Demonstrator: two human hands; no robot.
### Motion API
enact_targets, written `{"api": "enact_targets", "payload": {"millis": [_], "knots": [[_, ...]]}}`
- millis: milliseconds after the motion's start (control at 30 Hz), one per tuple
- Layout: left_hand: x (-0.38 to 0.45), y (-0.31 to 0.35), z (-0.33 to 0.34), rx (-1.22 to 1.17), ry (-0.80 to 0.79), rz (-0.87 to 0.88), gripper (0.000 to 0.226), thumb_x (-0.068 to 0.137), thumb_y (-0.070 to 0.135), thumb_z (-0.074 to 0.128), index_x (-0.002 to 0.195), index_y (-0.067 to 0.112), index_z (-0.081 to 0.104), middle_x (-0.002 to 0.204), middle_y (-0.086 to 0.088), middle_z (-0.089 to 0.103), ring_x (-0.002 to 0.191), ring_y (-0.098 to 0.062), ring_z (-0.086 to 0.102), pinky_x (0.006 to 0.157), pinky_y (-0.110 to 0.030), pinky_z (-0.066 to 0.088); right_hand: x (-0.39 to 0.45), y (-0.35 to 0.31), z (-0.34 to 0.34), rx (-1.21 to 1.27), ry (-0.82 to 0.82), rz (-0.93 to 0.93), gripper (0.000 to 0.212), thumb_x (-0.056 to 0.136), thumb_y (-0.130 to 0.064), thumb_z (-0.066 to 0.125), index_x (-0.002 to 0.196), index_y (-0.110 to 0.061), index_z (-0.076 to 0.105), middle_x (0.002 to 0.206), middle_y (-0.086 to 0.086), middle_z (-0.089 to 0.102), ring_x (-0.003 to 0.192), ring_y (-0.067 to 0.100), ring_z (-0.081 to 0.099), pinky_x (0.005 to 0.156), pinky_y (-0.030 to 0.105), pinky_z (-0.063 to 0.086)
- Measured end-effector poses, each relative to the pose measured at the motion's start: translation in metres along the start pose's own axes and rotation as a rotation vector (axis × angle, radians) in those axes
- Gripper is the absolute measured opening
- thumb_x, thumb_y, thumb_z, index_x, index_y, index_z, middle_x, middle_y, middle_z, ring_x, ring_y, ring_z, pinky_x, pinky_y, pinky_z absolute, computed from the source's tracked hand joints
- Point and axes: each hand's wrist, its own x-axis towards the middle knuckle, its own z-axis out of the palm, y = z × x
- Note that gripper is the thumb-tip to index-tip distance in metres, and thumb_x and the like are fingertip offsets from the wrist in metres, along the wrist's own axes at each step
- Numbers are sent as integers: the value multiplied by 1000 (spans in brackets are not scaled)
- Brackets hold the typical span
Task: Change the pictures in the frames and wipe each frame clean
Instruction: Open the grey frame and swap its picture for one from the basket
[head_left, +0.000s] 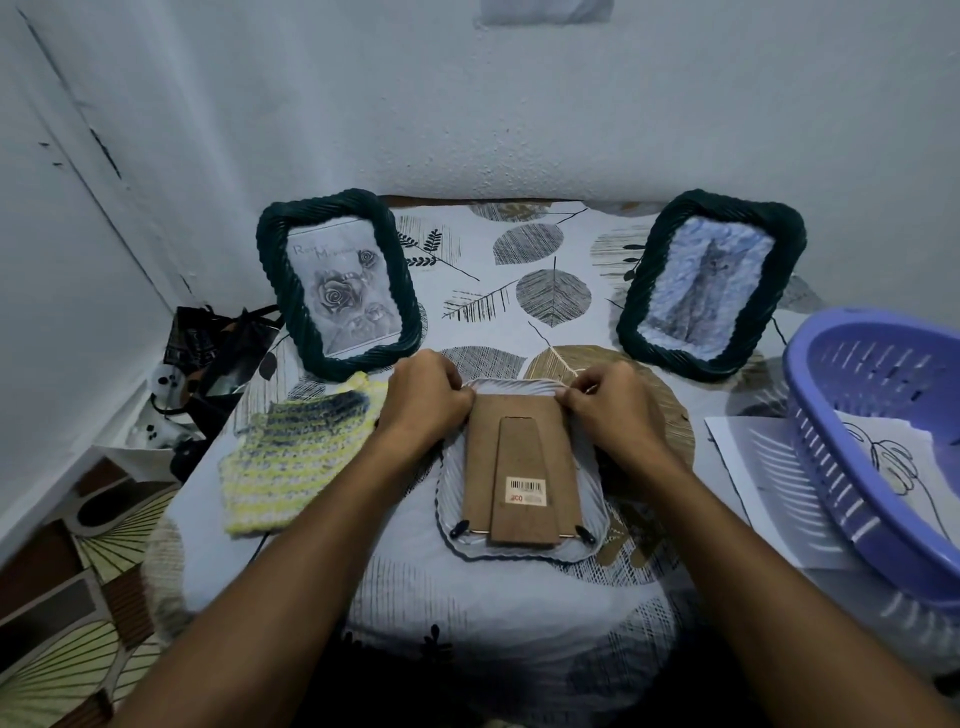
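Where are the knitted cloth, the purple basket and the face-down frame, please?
Knitted cloth (296, 457), head view, its middle.
Purple basket (831, 478), head view, near wall.
Face-down frame (519, 462), head view, cardboard back.

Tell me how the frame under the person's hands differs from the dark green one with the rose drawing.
The white frame lies face down, its brown backing board showing; the dark green frame faces up, showing its rose picture. The white frame's rim is pale, the green frame's dark. Both hands, left hand and right hand, work at the white frame's far edge; nothing touches the green frame. Both have ribbed, rounded rims.
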Motion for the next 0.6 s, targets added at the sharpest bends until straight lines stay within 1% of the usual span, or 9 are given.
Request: {"api": "enact_targets", "payload": {"millis": [67, 167, 267, 367, 433, 500, 600], "knots": [[1, -2, -1, 6, -17, 22, 13, 78, 14, 69, 67, 9, 73, 67, -9, 68, 69, -22, 64, 60, -27, 47, 0, 0, 0, 3, -4, 4, 14, 87, -35, 67, 82, -23, 73, 77, -6, 63, 75, 14, 57, 58, 25, 36], [1, -4, -3, -7, -24, 48, 9, 82, 15, 72, 75, 10, 76, 74, -9, 71, 71, -21, 64, 64, -25, 45, -1, 1, -1, 18, -7, 4, 13, 87, -33, 67, 84, -22, 74, 81, -4, 68, 77, 15, 59, 60, 26, 38], [0, -4, -4, -10, -35, 61, 12, 84, 16, 72, 78, 7, 77, 76, -11, 71, 72, -21, 64, 65, -25, 45, -2, 2, -1, 18, -12, -13, 13, 88, -32, 66, 86, -22, 75, 84, -3, 70, 79, 16, 60, 60, 26, 39], [-4, -2, -8, -9, -23, 74, 20, 84, 22, 72, 79, 3, 75, 78, -14, 71, 76, -26, 66, 67, -29, 50, -5, 0, -4, 57, -23, -38, 16, 89, -34, 65, 90, -21, 74, 86, -2, 69, 80, 16, 61, 65, 29, 47], [-13, 1, -12, 11, -26, 86, 30, 82, 31, 73, 81, 1, 70, 85, -15, 71, 82, -28, 65, 72, -34, 53, -10, -2, -10, 107, -59, -50, 20, 89, -37, 64, 88, -18, 70, 86, 1, 67, 79, 17, 61, 70, 35, 53], [-25, 2, -20, 26, -70, 83, 33, 81, 38, 74, 91, 8, 68, 94, -15, 69, 84, -26, 62, 77, -36, 53, -17, -3, -20, 84, -107, -65, 22, 87, -38, 66, 82, -16, 65, 82, 4, 66, 76, 19, 61, 72, 38, 53], [-47, -5, -32, 21, -198, 59, 57, 77, 41, 76, 117, 4, 63, 100, -12, 70, 87, -23, 63, 74, -29, 48, -36, 0, -34, 6, -246, -69, 26, 83, -34, 72, 84, -9, 63, 82, 8, 66, 75, 21, 63, 71, 40, 54]]}}
